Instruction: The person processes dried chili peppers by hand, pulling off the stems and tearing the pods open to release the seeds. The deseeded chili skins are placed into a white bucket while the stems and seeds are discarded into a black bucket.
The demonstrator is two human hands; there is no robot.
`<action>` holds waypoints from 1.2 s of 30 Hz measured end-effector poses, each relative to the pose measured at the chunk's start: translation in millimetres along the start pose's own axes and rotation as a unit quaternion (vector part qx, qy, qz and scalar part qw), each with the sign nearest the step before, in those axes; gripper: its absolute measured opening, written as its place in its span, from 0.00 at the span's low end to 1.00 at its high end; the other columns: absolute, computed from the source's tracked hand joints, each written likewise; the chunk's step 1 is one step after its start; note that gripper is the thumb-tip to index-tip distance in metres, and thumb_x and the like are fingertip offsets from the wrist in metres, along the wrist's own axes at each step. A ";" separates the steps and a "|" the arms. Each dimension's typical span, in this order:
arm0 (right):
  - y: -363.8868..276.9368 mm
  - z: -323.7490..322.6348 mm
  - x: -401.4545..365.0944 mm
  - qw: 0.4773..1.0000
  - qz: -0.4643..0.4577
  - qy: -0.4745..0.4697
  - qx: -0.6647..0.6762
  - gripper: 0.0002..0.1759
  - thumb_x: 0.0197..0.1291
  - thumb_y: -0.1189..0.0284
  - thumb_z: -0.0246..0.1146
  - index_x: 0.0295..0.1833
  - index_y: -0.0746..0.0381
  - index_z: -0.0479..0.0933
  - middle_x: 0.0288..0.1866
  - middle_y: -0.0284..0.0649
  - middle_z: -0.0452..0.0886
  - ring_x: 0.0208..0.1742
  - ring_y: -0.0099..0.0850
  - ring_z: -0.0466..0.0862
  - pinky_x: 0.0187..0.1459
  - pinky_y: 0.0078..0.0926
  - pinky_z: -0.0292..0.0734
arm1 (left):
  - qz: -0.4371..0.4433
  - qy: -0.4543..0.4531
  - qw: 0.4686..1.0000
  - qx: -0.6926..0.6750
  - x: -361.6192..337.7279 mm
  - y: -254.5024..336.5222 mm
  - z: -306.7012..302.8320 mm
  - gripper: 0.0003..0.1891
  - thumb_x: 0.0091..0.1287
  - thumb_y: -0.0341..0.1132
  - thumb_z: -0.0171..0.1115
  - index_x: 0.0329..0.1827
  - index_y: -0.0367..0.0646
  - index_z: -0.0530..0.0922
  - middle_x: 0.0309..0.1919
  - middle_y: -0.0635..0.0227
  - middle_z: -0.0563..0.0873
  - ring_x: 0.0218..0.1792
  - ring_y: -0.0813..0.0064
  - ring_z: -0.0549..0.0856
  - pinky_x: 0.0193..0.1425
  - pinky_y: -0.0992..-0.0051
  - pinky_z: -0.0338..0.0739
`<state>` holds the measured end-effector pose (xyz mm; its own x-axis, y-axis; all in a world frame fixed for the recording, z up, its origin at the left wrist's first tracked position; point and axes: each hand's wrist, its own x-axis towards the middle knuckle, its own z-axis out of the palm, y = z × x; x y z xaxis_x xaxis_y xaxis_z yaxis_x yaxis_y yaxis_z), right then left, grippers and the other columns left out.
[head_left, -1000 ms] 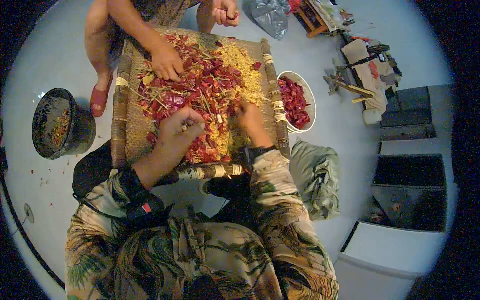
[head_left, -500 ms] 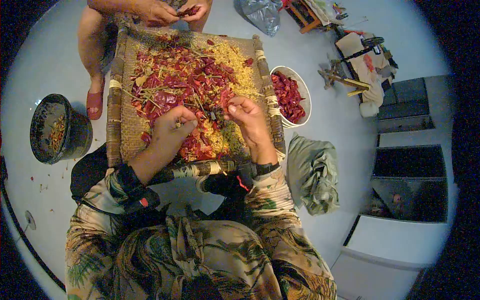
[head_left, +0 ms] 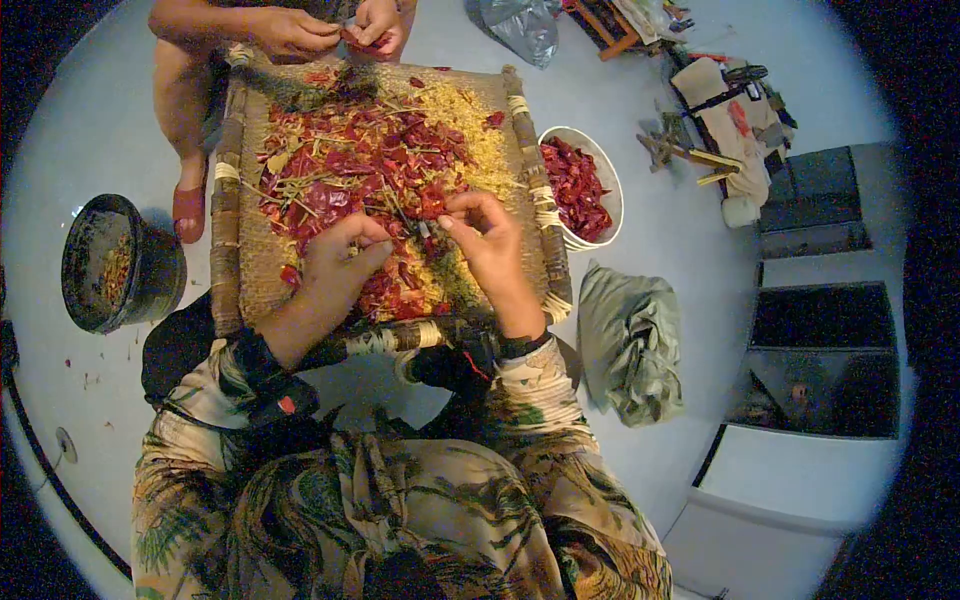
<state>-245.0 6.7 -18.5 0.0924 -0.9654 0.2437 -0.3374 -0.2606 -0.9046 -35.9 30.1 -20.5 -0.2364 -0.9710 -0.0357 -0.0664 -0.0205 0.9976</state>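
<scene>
Dried red chili peppers [head_left: 335, 198] lie with stems and many yellow seeds [head_left: 455, 115] on a woven tray [head_left: 252, 270] with a wooden frame in front of me. Over its near part, my left hand [head_left: 335, 275] is closed, thumb against fingers; what it pinches, if anything, cannot be made out. Across from it, my right hand [head_left: 490, 255] pinches a red chili pepper [head_left: 430, 203] at the fingertips. A small dark and whitish object [head_left: 422, 228] shows just below that pepper, too small to name.
A white bucket [head_left: 612, 185] of red peppers stands right of the tray, above a greenish sack [head_left: 630, 345]. At left is a black bucket [head_left: 125, 265] with scraps inside. Opposite, another person's hands [head_left: 330, 35] hold a red piece. A grey plastic bag [head_left: 520, 30] lies beyond.
My right hand has shifted slightly, and the red pepper at its fingertips now sits further left. My left hand has barely moved. The other person's hands have moved up and left.
</scene>
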 end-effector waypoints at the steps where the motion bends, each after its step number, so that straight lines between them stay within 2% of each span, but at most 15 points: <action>1: 1.6 -0.2 1.4 0.998 -0.046 0.007 -0.043 0.08 0.52 0.77 0.65 0.38 0.64 0.74 0.34 0.34 0.80 0.37 0.24 0.78 0.41 0.20 0.72 | -0.005 -0.003 1.000 0.000 -0.7 1.7 -0.6 0.05 0.59 0.30 0.59 0.34 0.38 0.76 0.27 0.71 0.79 0.32 0.81 0.76 0.39 0.79 0.71; 4: 12.4 -3.2 2.2 0.953 -0.072 -0.004 -0.296 0.09 0.52 0.78 0.64 0.39 0.64 0.74 0.35 0.41 0.81 0.38 0.33 0.82 0.42 0.27 0.74 | -0.015 -0.005 1.000 -0.022 0.9 -6.4 1.5 0.04 0.59 0.30 0.59 0.33 0.39 0.76 0.27 0.72 0.78 0.32 0.82 0.76 0.38 0.80 0.71; 10: 41.1 -18.5 7.1 0.946 -0.012 0.035 -0.322 0.09 0.52 0.77 0.63 0.40 0.62 0.74 0.35 0.44 0.81 0.38 0.38 0.82 0.39 0.32 0.75 | 0.001 -0.005 0.998 -0.060 -1.2 1.9 -1.3 0.03 0.60 0.29 0.59 0.33 0.39 0.75 0.26 0.73 0.78 0.32 0.83 0.76 0.38 0.81 0.70; 11: 39.5 -23.6 5.5 0.913 -0.002 0.024 -0.407 0.10 0.50 0.77 0.65 0.40 0.62 0.75 0.32 0.43 0.81 0.35 0.34 0.82 0.37 0.30 0.74 | -0.007 -0.007 0.998 -0.057 -1.8 4.6 -1.7 0.03 0.60 0.29 0.58 0.33 0.39 0.75 0.26 0.73 0.78 0.32 0.83 0.76 0.38 0.81 0.70; 14: 74.9 -50.8 15.2 0.936 0.016 0.071 -0.344 0.10 0.49 0.76 0.67 0.39 0.64 0.76 0.30 0.39 0.81 0.31 0.29 0.80 0.35 0.25 0.73 | 0.007 -0.005 0.999 -0.048 -0.7 6.1 -3.3 0.03 0.60 0.29 0.58 0.33 0.39 0.75 0.26 0.73 0.78 0.32 0.83 0.77 0.37 0.81 0.71; 16: 77.1 -70.3 26.5 0.972 0.022 0.211 -0.105 0.08 0.49 0.74 0.68 0.35 0.65 0.78 0.28 0.32 0.79 0.29 0.22 0.77 0.31 0.17 0.71 | 0.057 0.004 0.997 -0.043 0.4 -2.8 -3.7 0.03 0.61 0.29 0.58 0.33 0.39 0.75 0.26 0.73 0.78 0.31 0.83 0.77 0.37 0.81 0.71; 18: 88.0 -116.1 36.7 0.959 0.128 0.234 0.099 0.09 0.52 0.75 0.65 0.39 0.65 0.78 0.30 0.34 0.79 0.32 0.25 0.78 0.33 0.20 0.73 | 0.010 -0.007 0.998 -0.068 -1.9 -1.4 -5.2 0.03 0.61 0.29 0.58 0.33 0.39 0.75 0.26 0.73 0.78 0.31 0.83 0.77 0.36 0.81 0.71; 20: 64.1 -113.6 36.4 0.834 0.117 0.415 0.344 0.11 0.55 0.75 0.63 0.44 0.67 0.76 0.34 0.36 0.79 0.34 0.27 0.79 0.33 0.24 0.76 | -0.006 -0.010 0.997 -0.077 -2.7 4.6 -6.5 0.03 0.60 0.29 0.58 0.33 0.39 0.75 0.26 0.73 0.78 0.31 0.83 0.77 0.35 0.81 0.71; 23: 94.1 -121.4 43.4 0.823 0.196 0.429 0.317 0.10 0.55 0.74 0.62 0.43 0.65 0.77 0.34 0.39 0.80 0.32 0.27 0.79 0.32 0.24 0.76 | -0.001 -0.006 0.997 -0.073 -4.4 10.5 -7.6 0.03 0.60 0.29 0.58 0.34 0.38 0.75 0.26 0.73 0.78 0.32 0.83 0.78 0.35 0.80 0.71; 26: 117.3 -100.2 57.9 0.954 0.191 0.194 0.123 0.14 0.57 0.74 0.61 0.48 0.68 0.75 0.43 0.41 0.78 0.41 0.34 0.79 0.44 0.31 0.78 | 0.012 0.002 0.997 -0.080 -2.3 -1.0 -3.8 0.04 0.60 0.29 0.58 0.34 0.38 0.75 0.26 0.73 0.78 0.32 0.84 0.77 0.36 0.80 0.71; 28: 116.3 -53.5 77.6 0.979 0.100 0.172 -0.040 0.13 0.58 0.73 0.61 0.48 0.66 0.75 0.43 0.42 0.78 0.41 0.34 0.79 0.45 0.28 0.76 | 0.052 0.011 0.996 -0.073 0.2 -9.4 -0.6 0.04 0.60 0.29 0.58 0.34 0.38 0.75 0.27 0.73 0.79 0.31 0.85 0.76 0.36 0.80 0.71; 29: 104.5 -30.8 87.6 0.980 0.032 0.137 -0.140 0.14 0.56 0.74 0.61 0.49 0.65 0.74 0.44 0.43 0.78 0.43 0.36 0.79 0.45 0.30 0.76 | 0.032 0.003 0.996 -0.083 0.1 -8.3 -1.6 0.04 0.60 0.29 0.58 0.34 0.38 0.75 0.27 0.73 0.78 0.31 0.85 0.76 0.36 0.80 0.71; 30: 87.0 -10.2 97.0 0.965 -0.037 0.100 -0.238 0.16 0.55 0.74 0.62 0.49 0.64 0.74 0.44 0.44 0.78 0.44 0.38 0.78 0.46 0.31 0.75 | 0.012 -0.006 0.995 -0.095 -0.6 -6.2 -2.5 0.04 0.60 0.29 0.58 0.34 0.38 0.75 0.27 0.73 0.78 0.32 0.85 0.75 0.36 0.80 0.71; 32: 60.4 21.3 109.8 0.892 -0.180 0.030 -0.414 0.20 0.50 0.76 0.62 0.52 0.60 0.74 0.51 0.48 0.76 0.52 0.45 0.75 0.53 0.35 0.72 | 0.001 -0.013 0.995 -0.098 -1.5 -4.9 -2.9 0.04 0.61 0.29 0.58 0.33 0.38 0.75 0.27 0.73 0.78 0.32 0.85 0.75 0.37 0.80 0.71; 36: 88.4 54.1 133.1 0.832 -0.203 -0.090 -0.507 0.23 0.49 0.74 0.62 0.55 0.54 0.73 0.58 0.49 0.71 0.58 0.52 0.69 0.58 0.42 0.67 | 0.039 0.006 0.996 -0.076 -1.0 -3.8 -2.5 0.04 0.60 0.29 0.58 0.34 0.38 0.75 0.27 0.73 0.78 0.33 0.84 0.75 0.38 0.79 0.71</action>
<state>-211.8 -144.8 -85.0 0.5011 -0.8048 0.3181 -0.8528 -0.5217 0.0235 -33.0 30.5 -24.1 -0.2225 -0.9740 0.0427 0.0997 0.0208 0.9948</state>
